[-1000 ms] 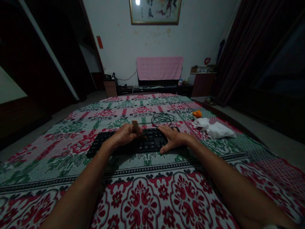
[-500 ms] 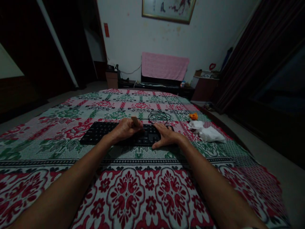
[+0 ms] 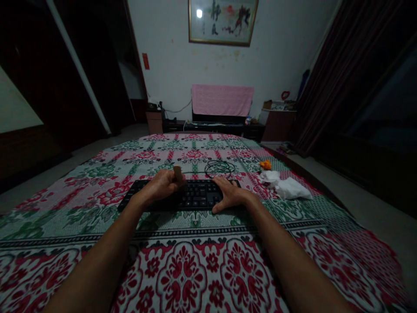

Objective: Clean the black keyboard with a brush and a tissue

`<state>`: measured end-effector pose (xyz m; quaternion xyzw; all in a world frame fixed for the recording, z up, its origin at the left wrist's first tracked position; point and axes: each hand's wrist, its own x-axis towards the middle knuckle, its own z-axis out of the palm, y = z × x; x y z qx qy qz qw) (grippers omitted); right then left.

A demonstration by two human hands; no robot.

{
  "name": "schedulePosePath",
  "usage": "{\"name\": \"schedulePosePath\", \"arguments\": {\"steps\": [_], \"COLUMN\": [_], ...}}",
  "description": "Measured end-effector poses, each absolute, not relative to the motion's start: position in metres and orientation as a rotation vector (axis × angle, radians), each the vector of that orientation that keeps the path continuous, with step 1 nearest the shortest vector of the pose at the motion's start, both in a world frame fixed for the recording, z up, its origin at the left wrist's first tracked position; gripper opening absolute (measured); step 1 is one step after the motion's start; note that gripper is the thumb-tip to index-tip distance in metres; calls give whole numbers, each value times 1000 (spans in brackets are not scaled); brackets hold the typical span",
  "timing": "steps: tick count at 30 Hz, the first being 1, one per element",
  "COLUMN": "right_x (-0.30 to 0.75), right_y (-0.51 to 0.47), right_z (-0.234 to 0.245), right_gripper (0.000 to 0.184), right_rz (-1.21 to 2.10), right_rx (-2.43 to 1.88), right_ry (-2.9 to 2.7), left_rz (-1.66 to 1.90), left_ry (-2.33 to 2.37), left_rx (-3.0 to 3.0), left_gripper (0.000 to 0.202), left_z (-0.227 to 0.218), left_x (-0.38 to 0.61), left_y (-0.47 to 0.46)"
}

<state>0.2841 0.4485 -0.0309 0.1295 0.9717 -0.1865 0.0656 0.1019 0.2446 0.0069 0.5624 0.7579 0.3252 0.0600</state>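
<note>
A black computer keyboard (image 3: pixel 197 195) lies flat on the patterned bedspread. My left hand (image 3: pixel 163 184) is over its middle-left part, fingers closed round a flat tan handle (image 3: pixel 177 173) that sticks up past the thumb. The lower end of that tool is hidden, so its kind is unclear. At the keyboard's right end, my right hand (image 3: pixel 228 194) grips it, thumb at the near edge and fingers over the keys toward the far edge. Behind the keyboard lies a loosely coiled black cable (image 3: pixel 220 168).
Crumpled white tissue or plastic (image 3: pixel 289 188) and a small orange item (image 3: pixel 265 164) lie right of the keyboard. The bedspread (image 3: pixel 182 269) covers the whole surface. Beyond its far edge stands a low dark cabinet, with a pink cloth (image 3: pixel 222 100) draped over a screen.
My left hand has shifted left along the keyboard with the tan handle. My right hand keeps its grip on the right end. The view has tilted up slightly.
</note>
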Motion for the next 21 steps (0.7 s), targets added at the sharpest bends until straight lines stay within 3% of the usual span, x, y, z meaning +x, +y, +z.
{"name": "schedulePosePath", "arguments": {"steps": [8,21], "right_x": [286,287], "right_y": [445,446], "right_z": [-28,-29], "right_gripper": [127,127], "right_rz": [-563,-588], "right_rx": [395,381], "right_ry": [2942,2954], "left_rz": [1183,560], "left_ry": [2010,2288], "left_rx": [1781,1796], "left_gripper": [17,18], "left_z": [-11,19], "left_x": [133,119], "left_y": [265,243]}}
